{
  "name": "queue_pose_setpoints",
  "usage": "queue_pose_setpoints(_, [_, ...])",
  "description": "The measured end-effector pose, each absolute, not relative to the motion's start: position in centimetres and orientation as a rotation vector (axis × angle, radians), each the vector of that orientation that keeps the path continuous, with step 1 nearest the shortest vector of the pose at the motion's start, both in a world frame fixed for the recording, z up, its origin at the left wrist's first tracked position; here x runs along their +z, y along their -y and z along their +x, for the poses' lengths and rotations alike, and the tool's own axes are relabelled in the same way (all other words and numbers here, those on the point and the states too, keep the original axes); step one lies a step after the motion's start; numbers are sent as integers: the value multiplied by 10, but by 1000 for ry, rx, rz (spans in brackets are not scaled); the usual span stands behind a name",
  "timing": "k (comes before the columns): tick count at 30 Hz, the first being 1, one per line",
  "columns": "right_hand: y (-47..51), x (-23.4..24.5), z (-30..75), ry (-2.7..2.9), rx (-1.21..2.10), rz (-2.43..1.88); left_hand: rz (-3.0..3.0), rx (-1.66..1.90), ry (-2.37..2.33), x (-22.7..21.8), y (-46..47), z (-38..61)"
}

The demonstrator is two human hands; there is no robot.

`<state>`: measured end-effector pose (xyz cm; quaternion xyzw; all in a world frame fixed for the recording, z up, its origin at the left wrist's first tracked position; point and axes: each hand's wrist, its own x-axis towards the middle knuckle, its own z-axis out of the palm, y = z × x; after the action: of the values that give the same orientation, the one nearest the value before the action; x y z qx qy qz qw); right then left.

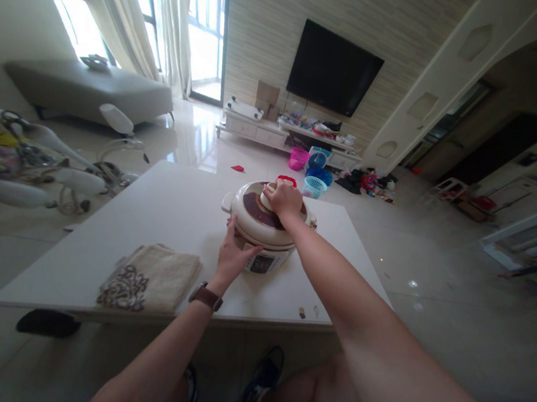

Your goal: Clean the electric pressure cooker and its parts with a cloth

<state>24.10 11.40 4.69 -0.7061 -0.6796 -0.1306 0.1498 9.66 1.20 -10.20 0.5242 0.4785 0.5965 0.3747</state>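
A cream electric cooker [269,262] with a dark control panel stands on the white table [152,214]. Its lid [248,208] has a brown-tinted top and a cream rim, and it appears slightly tilted on the pot. With fingers wrapped round the knob at the top of the lid, my right hand [284,199] grips it from above. My left hand [234,255] rests against the cooker's near left side, thumb and fingers spread. A folded beige towel [160,273] with a dark pattern lies to the left of the cooker.
Two small scraps [302,312] lie near the table's front edge. Beyond the table are a pink basket [298,159] and a light blue basket [315,187] on the floor. White-padded metal equipment [78,181] stands at left. A low TV cabinet [257,129] lines the far wall.
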Motion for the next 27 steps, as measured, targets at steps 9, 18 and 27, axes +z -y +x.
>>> queue_pose_setpoints(9, [-114,50,246,1990,-351,-2022,1241,1464,-1167,-106,-15,96])
queue_pose_setpoints(18, [-119,49,255,2068,-349,-1954,1228,1449,-1140,-105,-16,96])
queue_pose_setpoints(27, [-120,49,260,2112,-313,-1888,1205,1423,-1130,-103,-15,94])
